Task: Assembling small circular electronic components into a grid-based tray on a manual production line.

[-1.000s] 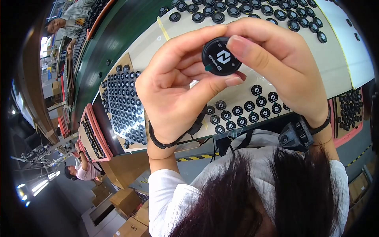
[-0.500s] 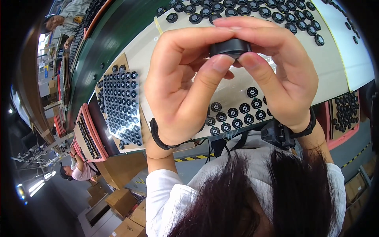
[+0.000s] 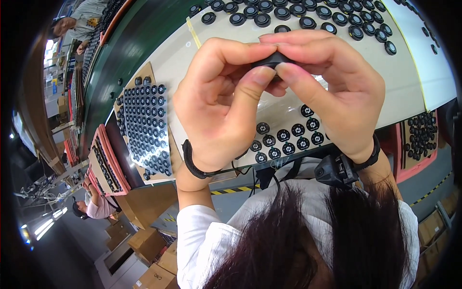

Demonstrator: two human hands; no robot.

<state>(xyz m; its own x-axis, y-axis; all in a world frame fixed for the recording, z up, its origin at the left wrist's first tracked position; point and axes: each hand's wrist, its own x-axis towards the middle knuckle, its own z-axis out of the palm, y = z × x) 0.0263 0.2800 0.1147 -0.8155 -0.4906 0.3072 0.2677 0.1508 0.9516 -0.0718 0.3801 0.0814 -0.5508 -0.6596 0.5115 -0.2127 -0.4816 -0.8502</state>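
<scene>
Between both hands, above the worktable (image 3: 399, 91), I hold a small round black disc-shaped part (image 3: 272, 59). My left hand (image 3: 216, 108) pinches its left side between thumb and fingers. On the other side my right hand (image 3: 344, 96) does the same, and the two thumbtips almost meet at its near edge. My fingers hide much of the part. Below the hands lies a clear sheet with round black stickers (image 3: 287, 148) bearing a white mark. Another sheet of round black stickers (image 3: 144, 115) lies to the left of my left hand.
Many round black parts with grey centres (image 3: 262, 19) stand across the table's far side. A green conveyor belt (image 3: 144, 33) runs along the left. Pink-edged trays (image 3: 108, 159) are at left, another pink tray (image 3: 409, 164) at right. Two other people are visible at left.
Both hands have shifted slightly left with the black part. It has tipped, so less of its side shows between my fingers, and the thumbs sit closer together.
</scene>
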